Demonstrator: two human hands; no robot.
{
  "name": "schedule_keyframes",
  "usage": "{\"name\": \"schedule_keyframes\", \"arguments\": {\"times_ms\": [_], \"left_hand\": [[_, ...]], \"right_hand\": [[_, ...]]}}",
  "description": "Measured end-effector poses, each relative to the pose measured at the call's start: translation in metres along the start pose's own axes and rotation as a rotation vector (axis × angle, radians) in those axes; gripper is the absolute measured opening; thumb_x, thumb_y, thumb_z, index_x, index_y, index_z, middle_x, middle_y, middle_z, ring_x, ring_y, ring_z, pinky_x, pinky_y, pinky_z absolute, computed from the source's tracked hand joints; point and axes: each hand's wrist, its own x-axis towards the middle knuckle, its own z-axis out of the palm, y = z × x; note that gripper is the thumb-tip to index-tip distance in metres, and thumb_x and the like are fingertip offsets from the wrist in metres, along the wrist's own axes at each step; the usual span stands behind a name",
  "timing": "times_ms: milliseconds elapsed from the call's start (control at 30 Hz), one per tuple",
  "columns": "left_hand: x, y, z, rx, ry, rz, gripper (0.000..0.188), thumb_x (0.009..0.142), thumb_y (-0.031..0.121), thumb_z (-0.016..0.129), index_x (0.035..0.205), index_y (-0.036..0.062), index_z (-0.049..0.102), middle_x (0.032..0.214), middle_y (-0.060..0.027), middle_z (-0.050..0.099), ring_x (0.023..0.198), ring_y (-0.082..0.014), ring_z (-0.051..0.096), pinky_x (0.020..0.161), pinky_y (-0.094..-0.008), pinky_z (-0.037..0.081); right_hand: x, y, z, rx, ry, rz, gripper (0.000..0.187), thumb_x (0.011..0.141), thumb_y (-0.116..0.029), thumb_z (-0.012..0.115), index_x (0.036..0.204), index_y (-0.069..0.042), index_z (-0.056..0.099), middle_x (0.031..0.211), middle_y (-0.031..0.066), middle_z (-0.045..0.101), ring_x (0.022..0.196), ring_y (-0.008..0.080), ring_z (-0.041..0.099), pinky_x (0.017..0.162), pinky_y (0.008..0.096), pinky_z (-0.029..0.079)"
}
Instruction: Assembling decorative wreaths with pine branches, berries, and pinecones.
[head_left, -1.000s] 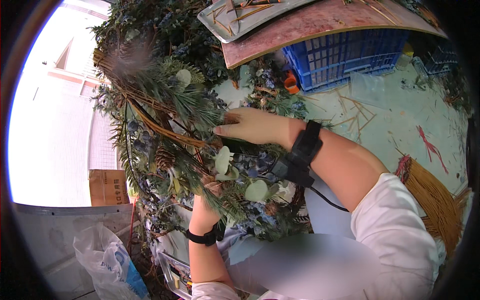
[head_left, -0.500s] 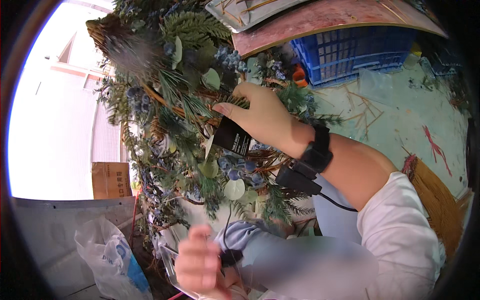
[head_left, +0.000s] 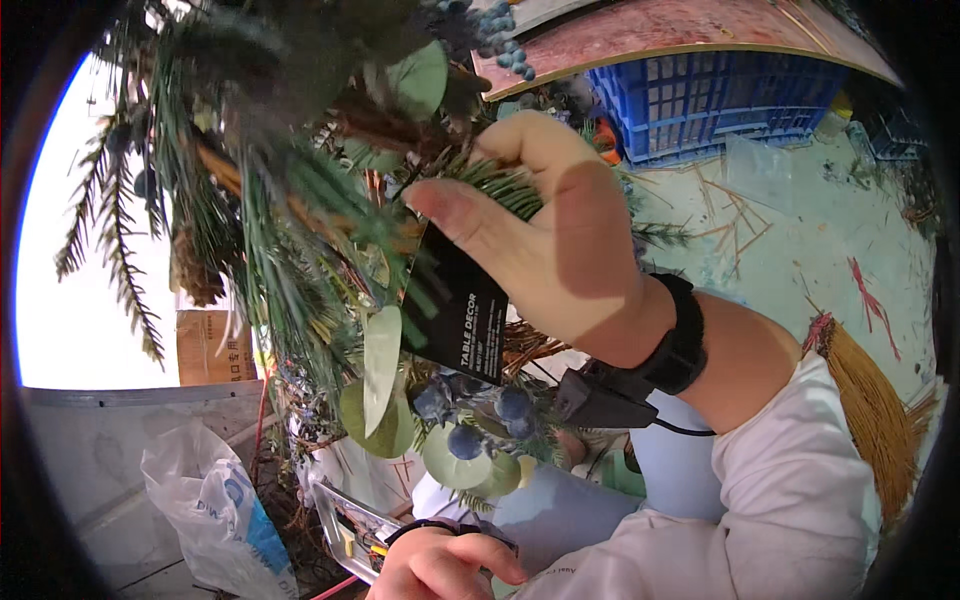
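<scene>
Head view | greenery arrangement [head_left: 275, 235], upper left to centre, now looms closer | right hand [head_left: 575, 240] grips it beside black tag [head_left: 458, 315] | left hand [head_left: 440, 570], dropped lower centre, contents unclear; apparently one-handed support

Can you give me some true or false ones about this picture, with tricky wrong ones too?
1. The right hand grips greenery beside a tag. True.
2. The tag is white. False: it's black.
3. The crate is under the board. True.
4. The crate is red. False: it's blue.
5. The left hand is lower than the broom. True.
6. The left hand holds the broom. False: they're well apart.
</scene>
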Motion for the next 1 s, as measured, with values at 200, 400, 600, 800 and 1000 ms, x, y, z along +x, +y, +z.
{"name": "schedule_keyframes", "arguments": {"times_ms": [200, 400, 600, 800, 1000], "left_hand": [[0.0, -0.004, 0.016, 0.042, 0.183, -0.082, 0.017, 0.089, 0.028, 0.051, 0.102, 0.0195, 0.059, 0.122, -0.0018, 0.049, 0.097, -0.0295, 0.051, 0.08, -0.0519, 0.038], [0.003, -0.008, -0.01, 0.097, -0.138, 0.036, 0.018, 0.087, 0.029, 0.052, 0.102, 0.0216, 0.059, 0.124, -0.0025, 0.048, 0.098, -0.0302, 0.049, 0.08, -0.0526, 0.037], [0.012, -0.013, -0.016, 0.042, -0.227, 0.013, 0.018, 0.086, 0.027, 0.053, 0.101, 0.0204, 0.06, 0.128, -0.0025, 0.046, 0.099, -0.0286, 0.051, 0.079, -0.0529, 0.037], [0.016, -0.017, -0.032, 0.049, -0.167, 0.06, 0.011, 0.079, 0.021, 0.059, 0.074, 0.0126, 0.062, 0.081, -0.0011, 0.061, 0.071, -0.0229, 0.052, 0.072, -0.0397, 0.035], [0.029, -0.06, -0.033, 0.402, 0.176, -0.327, 0.052, 0.077, 0.018, 0.059, 0.125, 0.0048, 0.045, 0.125, -0.0228, 0.045, 0.111, -0.033, 0.047, 0.093, -0.046, 0.035]], "right_hand": [[-0.001, 0.014, 0.004, 0.312, 0.002, 0.144, 0.017, 0.083, -0.004, 0.06, 0.092, 0.001, 0.047, 0.081, 0.0041, 0.057, 0.092, 0.0143, 0.06, 0.074, 0.0225, 0.048], [0.009, -0.001, -0.005, 0.28, 0.127, 0.139, 0.015, 0.084, -0.004, 0.06, 0.092, 0.001, 0.048, 0.084, 0.0037, 0.057, 0.084, 0.0086, 0.057, 0.073, 0.0219, 0.047], [0.024, 0.0, -0.015, 0.361, 0.333, -0.032, 0.011, 0.082, -0.005, 0.062, 0.085, 0.0, 0.053, 0.082, 0.0006, 0.056, 0.072, 0.0051, 0.051, 0.066, 0.0197, 0.042], [0.025, -0.003, -0.01, -0.163, 0.379, -0.261, 0.026, 0.074, -0.015, 0.072, 0.083, -0.001, 0.052, 0.077, 0.0073, 0.053, 0.071, 0.0161, 0.052, 0.065, 0.0261, 0.042], [-0.008, 0.015, 0.018, 0.164, -0.136, 0.111, 0.027, 0.072, -0.017, 0.07, 0.085, -0.002, 0.051, 0.075, 0.0137, 0.056, 0.068, 0.0315, 0.056, 0.063, 0.0355, 0.043]]}}
